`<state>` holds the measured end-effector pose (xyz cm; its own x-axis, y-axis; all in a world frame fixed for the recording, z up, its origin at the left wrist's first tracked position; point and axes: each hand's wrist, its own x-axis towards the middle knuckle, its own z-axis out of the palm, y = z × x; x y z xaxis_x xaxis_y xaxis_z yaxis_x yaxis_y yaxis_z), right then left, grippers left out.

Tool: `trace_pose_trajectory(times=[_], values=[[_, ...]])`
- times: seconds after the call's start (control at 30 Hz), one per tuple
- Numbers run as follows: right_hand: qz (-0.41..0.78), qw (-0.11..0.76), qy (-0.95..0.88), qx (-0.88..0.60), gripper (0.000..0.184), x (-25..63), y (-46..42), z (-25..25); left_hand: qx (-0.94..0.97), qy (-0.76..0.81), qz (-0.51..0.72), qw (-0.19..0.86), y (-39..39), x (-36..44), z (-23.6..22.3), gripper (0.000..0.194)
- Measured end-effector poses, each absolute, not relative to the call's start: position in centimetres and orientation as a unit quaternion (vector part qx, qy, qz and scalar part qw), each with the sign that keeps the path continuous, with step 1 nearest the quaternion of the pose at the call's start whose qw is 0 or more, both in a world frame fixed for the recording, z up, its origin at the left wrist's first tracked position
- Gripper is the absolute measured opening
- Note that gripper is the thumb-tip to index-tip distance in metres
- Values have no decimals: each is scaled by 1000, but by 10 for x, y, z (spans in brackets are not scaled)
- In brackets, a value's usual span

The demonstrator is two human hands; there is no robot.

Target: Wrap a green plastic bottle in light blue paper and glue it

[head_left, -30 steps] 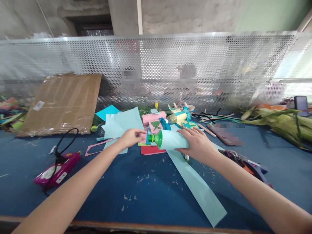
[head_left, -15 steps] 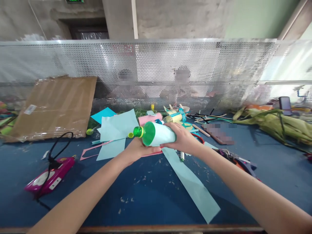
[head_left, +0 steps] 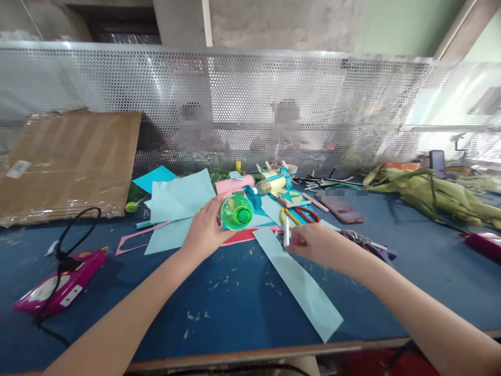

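Observation:
A green plastic bottle [head_left: 230,219] is in my left hand [head_left: 205,227], which is wrapped around its side. The bottle's neck and green cap point towards me, so its paper-covered body is mostly out of sight. My right hand [head_left: 309,241] pinches a slim white marker [head_left: 287,231], held upright just above the table. A long light-blue paper strip [head_left: 299,284] lies below, stretching towards the front edge. Beside the marker are scissors [head_left: 309,214] with red and yellow handles. Red paper [head_left: 242,236] lies under the bottle.
Light-blue sheets [head_left: 180,196] lie to the left, near a leaning cardboard panel [head_left: 74,162]. A magenta power strip [head_left: 62,284] with a black cord is at front left. A phone [head_left: 342,208] and corn husks [head_left: 442,198] lie right. A perforated metal screen [head_left: 250,94] stands behind.
The bottle has turned from sideways to neck towards me and passed from my right hand into my left. My right hand has moved down and picked up the white marker from the table.

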<state>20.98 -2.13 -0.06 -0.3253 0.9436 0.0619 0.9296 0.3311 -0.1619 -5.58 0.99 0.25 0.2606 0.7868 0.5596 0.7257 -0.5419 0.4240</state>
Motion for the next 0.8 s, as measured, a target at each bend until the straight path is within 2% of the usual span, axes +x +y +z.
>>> trace_pose_trajectory(times=[0.1, 0.2, 0.37, 0.47, 0.53, 0.7, 0.8], values=[[69, 32, -794, -603, 14, 212, -44, -11, 821, 455, 344, 0, 8, -53, -1, 69], [116, 11, -766, -632, 23, 208, -56, -16, 852, 419, 307, -63, 5, -50, -5, 75], [245, 51, -726, -641, 38, 208, -60, -18, 859, 409, 247, -181, -1, -49, -9, 73], [258, 74, -728, -631, 47, 212, -60, -21, 858, 409, 231, -207, -4, -48, -9, 71], [248, 82, -742, -617, 45, 214, -61, -23, 860, 405, 230, -209, -5, -47, -9, 70], [241, 132, -771, -574, 25, 213, -66, -29, 865, 386, 251, -199, -6, -46, -6, 69], [251, 173, -761, -573, 22, 213, -66, -29, 863, 389, 260, -191, -8, -45, -6, 68]])
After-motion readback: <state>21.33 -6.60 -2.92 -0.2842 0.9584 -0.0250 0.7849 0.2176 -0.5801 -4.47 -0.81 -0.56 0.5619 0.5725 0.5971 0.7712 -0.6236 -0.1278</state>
